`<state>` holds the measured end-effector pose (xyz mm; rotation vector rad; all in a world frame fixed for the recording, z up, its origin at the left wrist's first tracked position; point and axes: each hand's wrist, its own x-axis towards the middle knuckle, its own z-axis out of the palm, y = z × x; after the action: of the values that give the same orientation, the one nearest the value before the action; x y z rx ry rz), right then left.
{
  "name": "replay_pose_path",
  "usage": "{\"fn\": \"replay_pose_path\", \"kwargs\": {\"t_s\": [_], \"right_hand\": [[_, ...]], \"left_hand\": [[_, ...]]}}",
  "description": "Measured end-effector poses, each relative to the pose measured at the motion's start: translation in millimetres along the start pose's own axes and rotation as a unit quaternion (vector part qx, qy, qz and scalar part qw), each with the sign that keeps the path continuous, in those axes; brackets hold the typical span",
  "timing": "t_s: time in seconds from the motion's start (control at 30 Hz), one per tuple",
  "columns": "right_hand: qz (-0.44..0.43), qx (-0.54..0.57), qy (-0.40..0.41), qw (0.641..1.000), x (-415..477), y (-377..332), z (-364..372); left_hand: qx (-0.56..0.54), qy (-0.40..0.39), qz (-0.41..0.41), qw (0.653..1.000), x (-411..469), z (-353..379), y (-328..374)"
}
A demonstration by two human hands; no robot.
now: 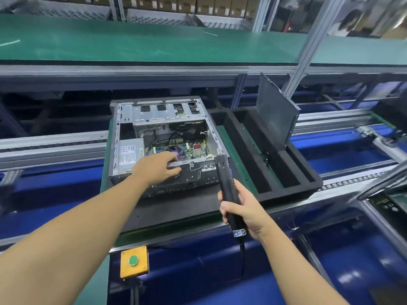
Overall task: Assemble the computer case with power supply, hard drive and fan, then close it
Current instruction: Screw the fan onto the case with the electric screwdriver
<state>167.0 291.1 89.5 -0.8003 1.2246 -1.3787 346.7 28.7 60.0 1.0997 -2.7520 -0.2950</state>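
A factory assembly line fills the room: a blue conveyor bed point(330, 271) between aluminium rails, a long green-matted shelf point(132, 40) above it, and brown cardboard boxes point(198, 3) racked behind. A yellow box with a green button point(134, 261) sits at the near edge. On a black foam pallet point(176, 208) lies the open grey metal computer case point(193, 179), with a silver labelled power supply point(127, 154) in its near left corner. A dark flat side panel point(275, 115) stands upright in a foam slot to the right. The left hand point(157, 168) pinches the case's near rim, fingers above and thumb below. The right hand point(242, 208) wraps around a black electric screwdriver point(226, 183), whose tip is at the near right corner.
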Motion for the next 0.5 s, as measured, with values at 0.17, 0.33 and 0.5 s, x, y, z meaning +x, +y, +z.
{"fn": "replay_pose_path", "kwargs": {"t_s": [0.17, 0.33, 0.5], "right_hand": [[0.0, 0.006, -0.003, 1.0, 2, 1, 1], [0.008, 0.006, -0.009, 1.0, 2, 7, 2], [0.016, -0.002, -0.02, 1.0, 4, 12, 4]], "left_hand": [[0.008, 0.005, -0.007, 1.0, -1, 1, 0], [-0.012, -0.004, -0.032, 0.999, -1, -2, 3], [-0.017, 0.008, -0.021, 1.0, 1, 3, 11]]}}
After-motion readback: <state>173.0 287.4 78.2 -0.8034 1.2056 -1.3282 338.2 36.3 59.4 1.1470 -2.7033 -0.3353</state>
